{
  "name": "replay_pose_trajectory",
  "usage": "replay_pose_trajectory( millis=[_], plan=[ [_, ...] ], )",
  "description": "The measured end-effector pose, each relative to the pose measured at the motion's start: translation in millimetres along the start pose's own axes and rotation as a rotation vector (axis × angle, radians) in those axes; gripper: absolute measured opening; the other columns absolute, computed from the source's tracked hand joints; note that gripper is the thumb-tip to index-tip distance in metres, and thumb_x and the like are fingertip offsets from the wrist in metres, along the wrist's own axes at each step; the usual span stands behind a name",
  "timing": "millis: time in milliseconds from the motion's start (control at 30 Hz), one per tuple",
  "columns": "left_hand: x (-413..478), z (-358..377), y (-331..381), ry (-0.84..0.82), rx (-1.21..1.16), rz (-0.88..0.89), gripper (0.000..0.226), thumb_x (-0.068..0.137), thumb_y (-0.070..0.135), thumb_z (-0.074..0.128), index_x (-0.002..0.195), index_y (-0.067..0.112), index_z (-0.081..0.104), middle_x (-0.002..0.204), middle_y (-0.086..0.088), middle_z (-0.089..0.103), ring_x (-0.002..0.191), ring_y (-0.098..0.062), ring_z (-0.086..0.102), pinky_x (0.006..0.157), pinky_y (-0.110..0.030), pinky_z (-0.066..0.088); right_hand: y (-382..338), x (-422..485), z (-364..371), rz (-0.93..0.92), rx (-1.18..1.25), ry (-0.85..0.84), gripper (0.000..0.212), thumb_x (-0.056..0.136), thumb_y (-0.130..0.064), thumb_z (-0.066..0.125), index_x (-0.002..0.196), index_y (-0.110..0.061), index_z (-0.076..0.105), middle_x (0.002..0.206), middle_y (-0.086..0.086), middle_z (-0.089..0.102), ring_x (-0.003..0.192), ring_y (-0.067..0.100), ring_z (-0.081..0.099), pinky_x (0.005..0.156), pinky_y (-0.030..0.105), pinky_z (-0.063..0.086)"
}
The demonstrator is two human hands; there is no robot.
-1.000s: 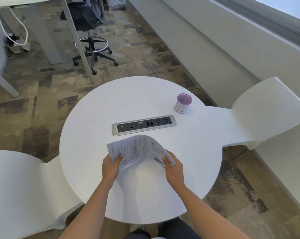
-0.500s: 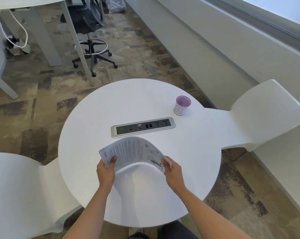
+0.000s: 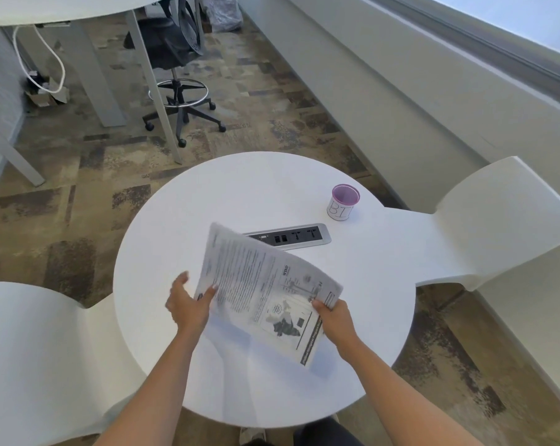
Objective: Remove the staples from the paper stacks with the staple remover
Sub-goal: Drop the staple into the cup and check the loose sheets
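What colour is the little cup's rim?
Purple; the cup body is white. Head view shows it.

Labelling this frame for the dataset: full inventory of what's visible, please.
paper stack: 1, white with black print, held above the table, partly covering the power strip
round table: 1, white, centre
power strip: 1, silver and black, set into the tabletop
cup: 1, white with purple rim, far right of the table
white chairs: 2, either side
office chair: 1, black, background
staple remover: not visible
left hand: on the stack's left edge
right hand: gripping the stack's right edge
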State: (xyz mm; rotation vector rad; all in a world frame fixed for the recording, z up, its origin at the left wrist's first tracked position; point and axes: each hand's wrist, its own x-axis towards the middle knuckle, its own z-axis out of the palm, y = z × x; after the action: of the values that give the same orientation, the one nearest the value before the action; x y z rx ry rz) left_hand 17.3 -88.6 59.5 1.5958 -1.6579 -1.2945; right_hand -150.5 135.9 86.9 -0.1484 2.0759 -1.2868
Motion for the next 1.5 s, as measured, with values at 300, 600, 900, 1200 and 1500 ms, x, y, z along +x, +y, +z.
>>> replay_pose_trajectory(
  millis=[300,600,900,1200,1500],
  plan=[
    [-40.4,23.8,28.7,-0.502,-0.530,-0.568,0.113,0.057,0.047,0.086,0.148,0.005,0.034,0.151,-0.014,0.044,0.127,-0.029,0.052,0.103,-0.048,0.044,0.5,-15.7,11.2,0.143,0.415,-0.069,0.016,0.098,-0.016,0.056,0.114,-0.017,0.060,0.103,0.009,0.074,0.093,0.028,0.071,0.074,0.046,0.060],
    [-38.7,17.9,55.0,-0.265,-0.460,-0.098,0.020,0.082,0.022,0.077,0.100,0.024,0.067,0.098,0.006,0.073,0.091,-0.013,0.070,0.061,-0.018,0.055,-1.0,-7.4,-14.2,0.004,0.359,-0.075,0.037,0.087,-0.006,0.070,0.122,-0.009,0.060,0.110,0.017,0.070,0.082,0.026,0.065,0.066,0.032,0.052],
    [-43.9,4.1,63.7,-0.376,-0.368,0.136,0.017,0.087,0.015,0.072,0.094,0.030,0.068,0.080,0.021,0.075,0.075,0.000,0.072,0.057,-0.013,0.054,-45.8,4.1,-11.2,-0.436,0.163,-0.165,0.021,0.094,-0.021,0.063,0.113,-0.025,0.069,0.113,-0.008,0.072,0.110,0.013,0.065,0.097,0.037,0.048],
    [-53.9,8.9,19.1,-0.292,-0.358,0.081,0.023,0.083,0.000,0.073,0.104,0.007,0.064,0.089,-0.004,0.070,0.059,-0.002,0.070,0.048,-0.015,0.053,-12.6,-5.6,12.4,-0.328,0.131,-0.203,0.027,0.097,-0.008,0.056,0.122,-0.014,0.065,0.118,-0.002,0.070,0.112,0.012,0.064,0.096,0.025,0.049],
    [-54.3,15.0,-3.0,-0.238,-0.326,0.033,0.023,0.081,0.004,0.077,0.087,0.024,0.069,0.072,0.006,0.075,0.067,-0.021,0.072,0.061,-0.029,0.057,4.5,-6.2,20.0,-0.263,0.069,-0.169,0.028,0.100,-0.011,0.049,0.115,-0.026,0.068,0.110,-0.009,0.073,0.106,0.011,0.065,0.101,0.026,0.043]
  ],
)
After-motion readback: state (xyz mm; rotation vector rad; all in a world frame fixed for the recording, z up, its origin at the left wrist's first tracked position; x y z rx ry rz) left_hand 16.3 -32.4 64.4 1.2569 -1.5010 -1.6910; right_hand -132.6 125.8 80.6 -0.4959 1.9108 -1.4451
